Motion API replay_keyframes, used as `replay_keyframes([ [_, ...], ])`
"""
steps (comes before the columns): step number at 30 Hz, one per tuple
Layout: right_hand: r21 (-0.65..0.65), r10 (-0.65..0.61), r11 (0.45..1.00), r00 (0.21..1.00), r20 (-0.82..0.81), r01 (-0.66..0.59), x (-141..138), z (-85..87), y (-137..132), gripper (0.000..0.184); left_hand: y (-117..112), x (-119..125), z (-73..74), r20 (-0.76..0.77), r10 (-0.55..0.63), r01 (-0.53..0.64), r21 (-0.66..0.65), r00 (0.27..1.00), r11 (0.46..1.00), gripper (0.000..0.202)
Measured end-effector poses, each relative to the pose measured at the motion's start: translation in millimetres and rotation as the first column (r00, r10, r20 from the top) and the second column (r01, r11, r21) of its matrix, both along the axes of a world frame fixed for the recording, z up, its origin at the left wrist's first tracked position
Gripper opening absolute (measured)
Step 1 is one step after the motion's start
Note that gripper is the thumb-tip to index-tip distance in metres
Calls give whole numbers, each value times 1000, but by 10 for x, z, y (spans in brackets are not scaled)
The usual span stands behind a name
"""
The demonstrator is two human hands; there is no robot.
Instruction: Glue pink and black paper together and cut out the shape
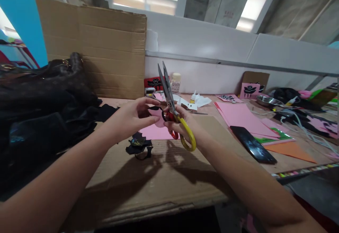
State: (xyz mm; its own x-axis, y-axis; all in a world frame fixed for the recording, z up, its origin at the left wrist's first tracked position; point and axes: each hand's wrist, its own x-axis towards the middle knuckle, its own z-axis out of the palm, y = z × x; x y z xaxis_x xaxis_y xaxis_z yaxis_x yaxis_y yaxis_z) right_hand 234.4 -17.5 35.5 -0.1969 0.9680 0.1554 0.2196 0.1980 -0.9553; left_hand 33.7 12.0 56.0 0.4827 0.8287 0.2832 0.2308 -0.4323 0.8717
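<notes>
My right hand (182, 125) grips a pair of scissors (169, 95) by their yellow and red handles, blades nearly closed and pointing up. My left hand (137, 114) pinches a small pink paper shape with black edging (158, 116) right beside the blades. Both hands hover above a cardboard sheet (164, 169) on the table. Black cut scraps (139, 144) lie on the cardboard just below my left hand. A pink sheet (155, 133) lies under the hands.
A black bag and dark cloth (45, 102) fill the left side. Upright cardboard (100, 49) stands behind. Pink sheets (239, 116), a black phone (253, 144), orange paper (291, 150), a metal bowl (266, 101), cables and a small glue bottle (176, 82) lie to the right and back.
</notes>
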Motion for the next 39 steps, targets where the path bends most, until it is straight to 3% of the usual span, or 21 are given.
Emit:
replay_keyframes([
  [5, 28, 11, 1000, 998, -62, -10, -38, -156, -31, 29, 56, -26, -158, 29, -91, 93, -65, 995, 994, 38],
  [10, 110, 42, 994, 991, -130, -27, -75, -310, -27, 34, 10, 17, -215, 113, -77, 92, -140, 991, 986, 39],
  [13, 174, 24, 985, 983, -184, 9, -67, -332, -27, 37, -41, 79, -241, 84, -100, 111, -130, 991, 985, 24],
  [17, 166, 19, 986, 986, -164, 9, -68, -307, -60, 45, -62, 93, -264, 30, -60, 63, -84, 998, 994, 25],
  [23, 212, 126, 973, 982, -137, -95, -94, -377, -181, 52, -39, -83, -100, 173, 114, -104, -66, 978, 992, 25],
  [28, 171, 200, 969, 971, -132, -177, -94, -471, -204, 53, -90, -192, 63, 316, 162, -159, -36, 935, 987, 16],
  [33, 139, 237, 966, 962, -137, -218, -125, -524, -225, 53, -144, -203, 93, 408, 169, -179, -15, 897, 984, 13],
  [39, 128, 241, 966, 963, -119, -226, -164, -467, -306, 51, -206, -131, 74, 412, 163, -206, 61, 896, 977, 13],
])
